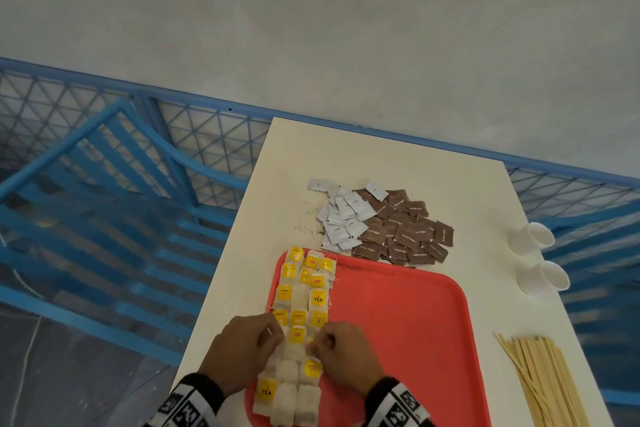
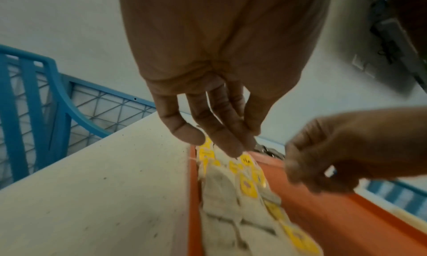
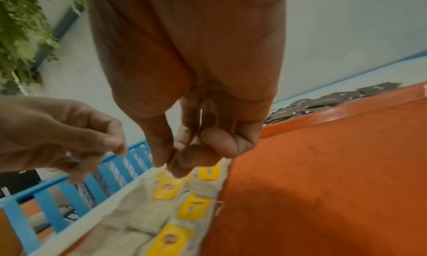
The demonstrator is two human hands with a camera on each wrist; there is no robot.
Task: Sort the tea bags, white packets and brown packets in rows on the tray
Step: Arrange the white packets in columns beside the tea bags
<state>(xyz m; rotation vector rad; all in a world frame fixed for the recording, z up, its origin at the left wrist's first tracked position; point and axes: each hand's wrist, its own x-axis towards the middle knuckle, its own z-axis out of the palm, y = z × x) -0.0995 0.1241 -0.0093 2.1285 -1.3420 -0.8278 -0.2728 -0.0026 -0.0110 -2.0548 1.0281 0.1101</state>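
Note:
Tea bags (image 1: 299, 291) with yellow tags lie in rows along the left side of the red tray (image 1: 398, 322). Both hands hover over the near end of those rows. My left hand (image 1: 277, 336) has its fingers hanging fairly straight, thumb apart, the tips just above the bags (image 2: 221, 187). The thumb and forefinger of my right hand (image 3: 167, 164) pinch together right over a yellow tag (image 3: 166, 188), seemingly on a tea bag's thin thread; its other fingers are curled. White packets (image 1: 343, 218) and brown packets (image 1: 405, 232) lie heaped on the table beyond the tray.
The white table (image 1: 346, 156) carries two paper cups (image 1: 535, 237) on their sides at the right edge and a bundle of wooden stirrers (image 1: 547, 381) at the near right. Dark crumbs lie left of the white packets. A blue mesh fence (image 1: 104, 184) runs behind and to the left.

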